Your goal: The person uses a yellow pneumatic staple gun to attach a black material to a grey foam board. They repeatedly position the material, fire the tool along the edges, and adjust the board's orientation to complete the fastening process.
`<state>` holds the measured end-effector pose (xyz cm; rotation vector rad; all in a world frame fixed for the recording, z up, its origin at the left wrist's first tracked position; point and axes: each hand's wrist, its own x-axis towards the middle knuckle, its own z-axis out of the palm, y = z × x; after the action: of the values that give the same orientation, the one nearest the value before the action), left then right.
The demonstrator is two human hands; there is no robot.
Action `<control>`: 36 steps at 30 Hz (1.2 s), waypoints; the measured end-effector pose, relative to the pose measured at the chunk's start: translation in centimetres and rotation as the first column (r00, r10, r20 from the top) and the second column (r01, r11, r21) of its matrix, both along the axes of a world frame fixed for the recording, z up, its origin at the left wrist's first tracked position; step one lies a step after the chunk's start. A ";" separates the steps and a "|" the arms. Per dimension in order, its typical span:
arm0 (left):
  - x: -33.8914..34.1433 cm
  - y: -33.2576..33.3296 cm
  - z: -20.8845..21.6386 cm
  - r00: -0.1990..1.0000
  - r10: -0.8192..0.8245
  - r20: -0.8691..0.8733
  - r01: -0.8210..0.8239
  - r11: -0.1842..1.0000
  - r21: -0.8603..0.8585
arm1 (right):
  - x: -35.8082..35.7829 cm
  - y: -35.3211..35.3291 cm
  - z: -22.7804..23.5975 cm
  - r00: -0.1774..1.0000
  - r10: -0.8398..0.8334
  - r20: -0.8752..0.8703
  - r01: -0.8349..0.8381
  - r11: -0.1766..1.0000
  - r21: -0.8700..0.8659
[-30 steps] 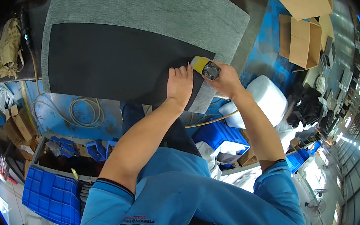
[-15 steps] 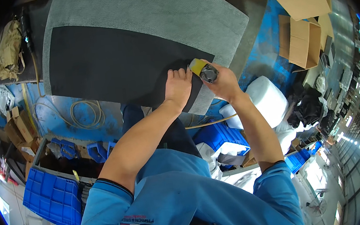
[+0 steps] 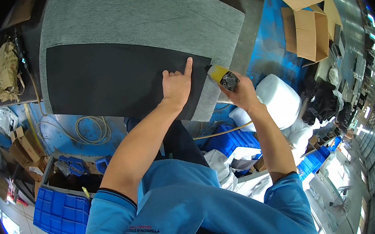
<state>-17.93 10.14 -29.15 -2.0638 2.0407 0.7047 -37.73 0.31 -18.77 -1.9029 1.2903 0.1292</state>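
Observation:
A black sheet [image 3: 111,79] lies over a larger grey fabric-covered panel [image 3: 142,17]. My left hand [image 3: 177,88] rests on the sheet near its right end, the index finger stretched toward the far edge and the other fingers partly bent. It holds nothing. My right hand [image 3: 244,92] is wrapped round a yellow-and-black staple gun [image 3: 223,77]. The tool's nose points at the sheet's far right corner; whether it touches cannot be made out. A tan hose [image 3: 225,132] runs toward my right wrist.
Cardboard boxes [image 3: 308,33] stand at the far right. White wrapped rolls [image 3: 278,101] are beside my right forearm. Blue crates [image 3: 61,215] stand at the near left, and a coiled hose [image 3: 94,130] lies on the blue floor. A camouflage-patterned bundle [image 3: 7,71] sits far left.
My left index finger has stretched out toward the sheet's far edge, away from the tool. My right hand has carried the staple gun rightward to the corner. The whole view has shifted slightly.

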 end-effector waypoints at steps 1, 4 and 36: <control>-0.4 0.2 -0.2 1.000 0.000 0.015 0.000 1.000 -0.016 | 0.6 -0.6 0.1 0.999 0.037 -0.009 -0.037 0.999 -0.015; -0.3 0.3 -0.4 1.000 0.008 0.019 -0.007 0.999 -0.034 | 2.7 -2.2 -0.5 0.994 0.075 -0.075 -0.076 0.997 -0.006; -0.7 -0.1 0.7 1.000 -0.011 0.008 0.010 0.992 0.122 | 7.3 -2.9 -0.8 0.977 0.127 -0.171 -0.112 0.989 0.096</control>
<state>-18.63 10.03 -28.49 -1.9839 1.9506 0.7956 -30.47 -2.63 -19.58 -1.9294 1.2636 0.4173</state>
